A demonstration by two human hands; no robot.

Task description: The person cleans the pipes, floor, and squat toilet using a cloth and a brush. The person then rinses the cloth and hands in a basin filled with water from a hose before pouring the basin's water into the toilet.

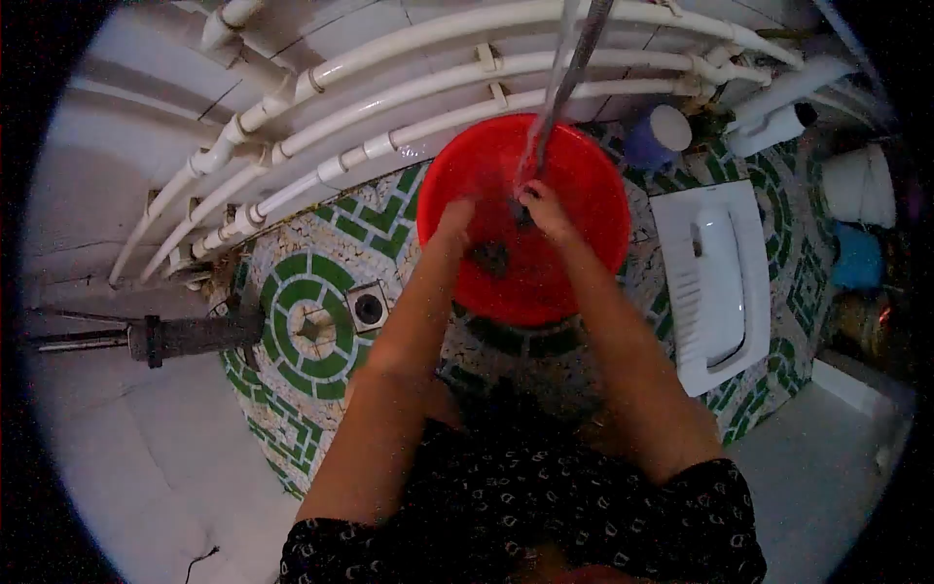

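Observation:
Both hands reach into a round red plastic basin (593, 282) on the tiled floor. My left hand (455, 216) is inside its left part, with its fingers dim and blurred. My right hand (545, 212) is near the middle with fingers curled together, beside a small dark thing that I cannot make out. A stream of water (537, 136) falls from above close to the right hand, next to a grey hose (579, 68). Below and between the hands lies a dark clump (489, 257), too blurred to name.
White pipes (409, 93) run along the wall behind the basin. To the right are a squat toilet (715, 282), a blue-and-white container (660, 136), a white bucket (856, 185) and a blue container (856, 255). A floor drain (368, 310) lies to the left.

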